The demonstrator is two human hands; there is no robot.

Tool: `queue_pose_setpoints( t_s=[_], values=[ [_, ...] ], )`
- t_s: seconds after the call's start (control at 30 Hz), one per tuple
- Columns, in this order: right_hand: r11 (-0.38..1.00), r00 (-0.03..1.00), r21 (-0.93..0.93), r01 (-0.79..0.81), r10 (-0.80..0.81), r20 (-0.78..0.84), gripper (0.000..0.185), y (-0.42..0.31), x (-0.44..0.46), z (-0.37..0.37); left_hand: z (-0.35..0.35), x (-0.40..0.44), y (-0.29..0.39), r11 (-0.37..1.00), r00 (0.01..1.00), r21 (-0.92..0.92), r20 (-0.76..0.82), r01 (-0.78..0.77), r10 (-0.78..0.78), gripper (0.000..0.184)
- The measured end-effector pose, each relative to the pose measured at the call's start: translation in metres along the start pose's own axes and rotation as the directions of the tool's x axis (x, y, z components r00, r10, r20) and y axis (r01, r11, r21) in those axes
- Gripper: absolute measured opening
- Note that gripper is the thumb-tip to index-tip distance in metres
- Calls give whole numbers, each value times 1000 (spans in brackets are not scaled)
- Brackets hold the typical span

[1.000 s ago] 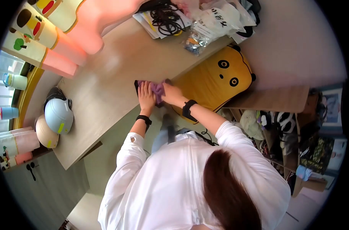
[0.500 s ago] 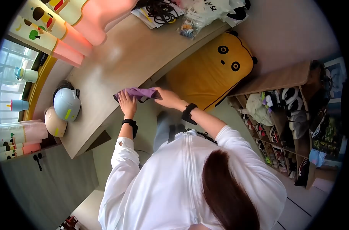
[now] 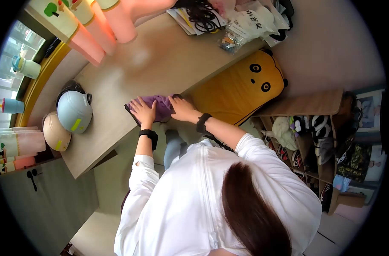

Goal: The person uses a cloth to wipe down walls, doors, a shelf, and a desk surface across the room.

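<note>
A purple cloth piece with a dark border [image 3: 160,110], perhaps a small bag, lies along the front edge of the wooden desk [image 3: 102,96]. My left hand [image 3: 144,112] presses flat on its left part, fingers spread. At its right end rests my right hand [image 3: 183,109], with fingers stretched over the fabric and the thumb apart. Part of the cloth is hidden under both hands. Each wrist wears a dark band.
A light blue helmet [image 3: 75,112] and a beige helmet [image 3: 56,132] sit at the desk's left end. Papers with dark cords [image 3: 198,19] and plastic bags [image 3: 250,21] lie at the back. A yellow panda-faced cushioned item [image 3: 241,87] and a shoe rack [image 3: 297,104] stand to the right.
The purple cloth has gone from bunched and narrow to spread wider over the desk edge. My right hand has loosened from its end and now lies on it; my left hand stays on top.
</note>
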State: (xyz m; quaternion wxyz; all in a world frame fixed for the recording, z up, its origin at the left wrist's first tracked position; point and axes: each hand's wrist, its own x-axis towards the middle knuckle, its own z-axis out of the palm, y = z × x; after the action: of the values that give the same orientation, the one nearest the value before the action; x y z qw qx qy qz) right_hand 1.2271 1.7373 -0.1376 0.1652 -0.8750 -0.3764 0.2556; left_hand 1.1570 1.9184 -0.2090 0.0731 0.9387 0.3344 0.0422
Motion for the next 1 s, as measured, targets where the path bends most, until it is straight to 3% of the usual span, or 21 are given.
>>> queue_pose_setpoints(
  t_s=[0.07, 0.2, 0.3, 0.43, 0.5, 0.77, 0.8, 0.9, 1.0],
  values=[
    [994, 990, -44, -96, 100, 99, 85, -8, 21, -7, 2, 16, -10, 999, 1000, -18, -8, -28, 28, 88],
    [980, 970, -55, -191, 197, 144, 93, -10, 59, -5, 5, 34, -16, 994, 993, -48, -65, -103, 100, 88],
    [978, 976, -42, -202, 205, 73, 98, -17, 72, -2, 10, 38, -15, 993, 994, -60, -43, -106, 104, 89],
    [984, 991, -122, -130, 133, 23, 107, -3, 102, 6, 3, 44, -12, 988, 992, -103, 30, -119, 123, 89],
    [993, 992, -58, -106, 110, 70, 113, 4, 121, -2, 9, 48, -11, 982, 985, -89, 20, -168, 171, 89],
    [968, 999, -250, -4, 15, 41, 105, 13, 176, -32, 6, 79, 13, 976, 985, -147, 37, -161, 168, 88],
    [970, 998, -241, 22, -35, -49, 103, 19, 180, -26, 4, 81, 16, 982, 987, -122, 55, -142, 150, 88],
    [994, 995, -97, 52, -43, 94, 111, 9, 193, -59, 1, 94, 36, 993, 988, -24, 106, -111, 113, 89],
    [977, 986, -134, 164, -165, -1, 105, 23, 213, -56, 15, 113, 56, 985, 983, 111, 142, -131, 114, 91]
  ],
)
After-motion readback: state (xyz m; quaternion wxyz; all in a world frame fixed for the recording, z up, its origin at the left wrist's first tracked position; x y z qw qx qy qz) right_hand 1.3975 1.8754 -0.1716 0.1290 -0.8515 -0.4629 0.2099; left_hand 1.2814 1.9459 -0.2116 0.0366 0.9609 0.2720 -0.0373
